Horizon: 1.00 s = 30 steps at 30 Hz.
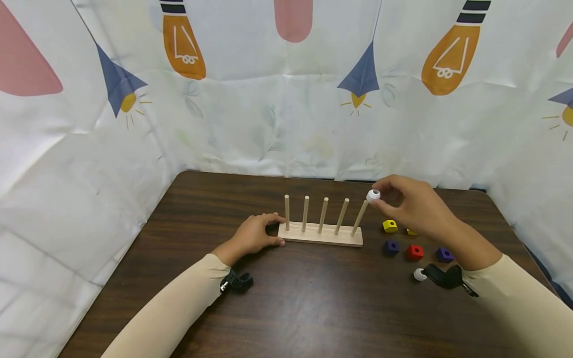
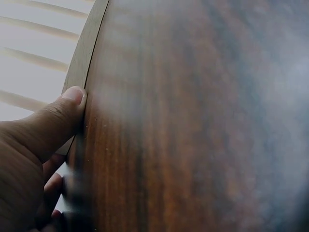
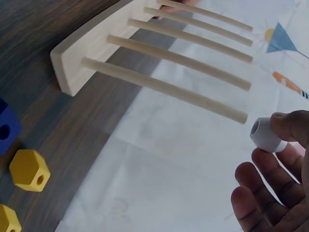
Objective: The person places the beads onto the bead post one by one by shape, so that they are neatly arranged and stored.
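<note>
A wooden peg stand (image 1: 322,237) with several upright dowels lies on the table, and its rightmost peg (image 1: 360,219) leans to the right. My left hand (image 1: 252,233) holds the left end of the base, thumb (image 2: 60,113) on the front edge and the other fingers behind. Between thumb and fingertips, my right hand (image 1: 416,204) pinches a white faceted bead (image 1: 373,195) at the tip of the rightmost peg. The right wrist view shows that bead (image 3: 265,135) just off the peg's end, its hole facing the peg. All the pegs are bare.
Right of the stand lie a yellow bead (image 1: 390,226), a second yellow bead (image 1: 412,232) partly hidden by the right arm, a blue bead (image 1: 391,248), a red bead (image 1: 415,252) and another blue bead (image 1: 444,255). A white bead (image 1: 420,274) sits nearer. A printed curtain (image 1: 277,124) hangs behind the table.
</note>
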Tool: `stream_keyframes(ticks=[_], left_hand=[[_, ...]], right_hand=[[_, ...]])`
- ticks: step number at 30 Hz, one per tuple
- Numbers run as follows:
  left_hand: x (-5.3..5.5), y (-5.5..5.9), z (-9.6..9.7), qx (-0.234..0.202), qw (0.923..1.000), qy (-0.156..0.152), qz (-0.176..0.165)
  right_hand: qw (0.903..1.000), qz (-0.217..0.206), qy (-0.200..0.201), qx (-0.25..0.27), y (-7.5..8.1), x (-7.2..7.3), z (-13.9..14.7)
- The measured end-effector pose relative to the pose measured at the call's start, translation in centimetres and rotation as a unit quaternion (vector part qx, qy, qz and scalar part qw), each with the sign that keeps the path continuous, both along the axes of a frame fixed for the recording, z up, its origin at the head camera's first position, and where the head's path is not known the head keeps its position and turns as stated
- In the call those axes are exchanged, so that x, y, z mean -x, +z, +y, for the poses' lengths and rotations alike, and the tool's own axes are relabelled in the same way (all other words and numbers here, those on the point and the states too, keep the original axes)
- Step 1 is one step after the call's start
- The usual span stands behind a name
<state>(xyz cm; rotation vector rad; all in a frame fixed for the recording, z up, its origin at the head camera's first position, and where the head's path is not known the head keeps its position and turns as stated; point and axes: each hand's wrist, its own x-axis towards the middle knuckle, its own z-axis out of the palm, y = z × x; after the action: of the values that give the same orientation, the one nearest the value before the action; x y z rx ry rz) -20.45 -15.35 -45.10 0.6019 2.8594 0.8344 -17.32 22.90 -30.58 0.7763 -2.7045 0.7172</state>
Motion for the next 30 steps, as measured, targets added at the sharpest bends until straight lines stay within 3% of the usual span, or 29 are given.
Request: stream_keyframes(ticks=[30], left_hand=[[0.0,0.0,-0.1,-0.002,1.0000,0.002,-0.002]], right_hand=[[0.9980,-0.017,0.054,0.027,0.4,1.5,-5.0]])
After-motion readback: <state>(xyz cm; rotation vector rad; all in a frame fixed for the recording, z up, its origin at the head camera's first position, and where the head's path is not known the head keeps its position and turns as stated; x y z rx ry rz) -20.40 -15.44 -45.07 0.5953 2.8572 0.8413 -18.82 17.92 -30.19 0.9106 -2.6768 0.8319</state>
